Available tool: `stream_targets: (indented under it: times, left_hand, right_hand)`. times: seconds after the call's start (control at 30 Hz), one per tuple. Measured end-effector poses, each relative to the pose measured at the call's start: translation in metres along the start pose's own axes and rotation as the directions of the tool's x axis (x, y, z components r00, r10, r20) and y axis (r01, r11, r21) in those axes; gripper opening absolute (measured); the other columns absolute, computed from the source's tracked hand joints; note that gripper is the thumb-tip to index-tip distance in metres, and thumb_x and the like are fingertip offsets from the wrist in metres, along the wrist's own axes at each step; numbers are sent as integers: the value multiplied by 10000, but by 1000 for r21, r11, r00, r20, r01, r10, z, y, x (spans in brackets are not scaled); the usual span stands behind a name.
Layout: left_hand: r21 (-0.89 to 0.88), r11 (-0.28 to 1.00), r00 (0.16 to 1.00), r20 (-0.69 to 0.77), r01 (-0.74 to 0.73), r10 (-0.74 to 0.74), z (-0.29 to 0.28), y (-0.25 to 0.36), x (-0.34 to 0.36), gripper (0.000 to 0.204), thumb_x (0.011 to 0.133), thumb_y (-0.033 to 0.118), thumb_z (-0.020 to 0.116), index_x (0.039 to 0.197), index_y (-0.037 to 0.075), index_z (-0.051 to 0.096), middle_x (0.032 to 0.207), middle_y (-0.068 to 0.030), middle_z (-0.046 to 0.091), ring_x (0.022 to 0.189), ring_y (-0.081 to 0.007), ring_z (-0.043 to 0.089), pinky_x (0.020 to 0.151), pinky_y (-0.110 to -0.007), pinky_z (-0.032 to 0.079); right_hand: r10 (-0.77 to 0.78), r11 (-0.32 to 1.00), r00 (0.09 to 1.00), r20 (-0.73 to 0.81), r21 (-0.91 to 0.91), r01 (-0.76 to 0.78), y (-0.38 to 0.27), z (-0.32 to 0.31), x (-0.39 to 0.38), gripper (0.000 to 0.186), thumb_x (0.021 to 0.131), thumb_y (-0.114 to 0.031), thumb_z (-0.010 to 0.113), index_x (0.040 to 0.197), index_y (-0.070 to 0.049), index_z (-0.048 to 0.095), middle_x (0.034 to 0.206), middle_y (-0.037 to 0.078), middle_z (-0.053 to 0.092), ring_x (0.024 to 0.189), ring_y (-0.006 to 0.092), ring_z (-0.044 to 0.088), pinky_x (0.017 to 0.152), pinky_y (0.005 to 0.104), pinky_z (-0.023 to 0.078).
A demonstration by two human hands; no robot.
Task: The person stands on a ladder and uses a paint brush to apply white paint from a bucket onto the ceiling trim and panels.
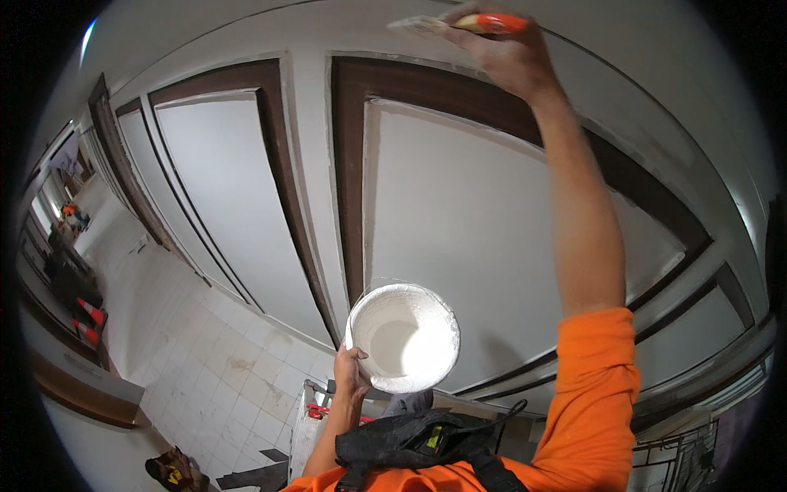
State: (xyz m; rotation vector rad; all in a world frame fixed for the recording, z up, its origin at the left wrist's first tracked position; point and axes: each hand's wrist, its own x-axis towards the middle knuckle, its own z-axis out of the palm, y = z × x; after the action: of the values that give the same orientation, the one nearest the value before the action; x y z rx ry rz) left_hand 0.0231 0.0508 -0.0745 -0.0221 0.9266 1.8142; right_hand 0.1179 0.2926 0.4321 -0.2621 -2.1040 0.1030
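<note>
My right hand (512,57) is raised high against the white wall, closed around the handle of a paintbrush (492,24). The handle is orange and pale, and the whitish bristles point left, at or close to the wall above the dark brown panel frame (426,82). Lower down, my left hand (351,374) grips the rim of a white bucket (447,328) on its left side. White paint (402,348) lies inside, and dried white coats the bucket's walls. A thin wire handle arcs over its far rim.
White wall panels (221,156) edged with brown trim run along the wall. Below me are part of a ladder or platform (303,435) and a tiled floor (221,361). A tool bag (176,471) sits at lower left; orange cones (90,312) stand farther off. A black bag (402,439) crosses my front.
</note>
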Motion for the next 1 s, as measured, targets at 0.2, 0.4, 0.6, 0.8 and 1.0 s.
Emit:
stream_targets:
  times: [0.2, 0.4, 0.6, 0.8, 1.0]
  left_hand:
    - [-6, 999, 999, -13, -37, 37, 7, -10, -15, 744, 680, -4, 473, 1422, 42, 474, 1241, -154, 602, 1127, -359, 611, 972, -525, 540]
    - [-73, 994, 995, -57, -80, 75, 0, -13, -23, 747, 677, -22, 472, 1423, 22, 472, 1265, -161, 604, 1120, -349, 612, 972, -496, 539]
    - [-87, 991, 993, -67, -101, 96, -1, -24, -19, 725, 675, -32, 476, 1400, 3, 486, 1225, -163, 624, 1119, -346, 617, 967, -486, 540]
    - [-72, 993, 995, -42, -91, 88, -8, -32, -12, 703, 670, -26, 484, 1372, -1, 492, 1225, -165, 618, 1097, -345, 620, 991, -492, 526]
    - [-84, 990, 986, -133, -111, 100, 13, -20, -33, 698, 672, -14, 486, 1370, -2, 490, 1224, -166, 614, 1096, -349, 614, 977, -480, 528]
  right_hand:
    - [-180, 972, 983, 23, -146, 182, 26, 31, 42, 243, 866, -259, 810, 859, -30, 730, 705, 65, 705, 621, 136, 603, 601, 344, 497]
    - [-105, 964, 981, 161, -225, 140, 6, -4, 31, 243, 831, -260, 821, 818, -29, 746, 659, 73, 689, 605, 126, 584, 611, 345, 500]
    - [66, 925, 980, 189, -381, 11, -22, -42, 34, 230, 817, -218, 844, 812, -13, 738, 622, 49, 654, 585, 101, 536, 592, 318, 473]
    - [-165, 975, 981, 102, -132, 178, 0, 13, 50, 229, 836, -209, 817, 823, 3, 732, 628, 54, 652, 585, 104, 546, 598, 318, 474]
    - [-28, 958, 990, 136, -278, 65, 0, -12, 33, 159, 854, -162, 762, 845, -4, 751, 723, 70, 726, 650, 148, 635, 656, 333, 517]
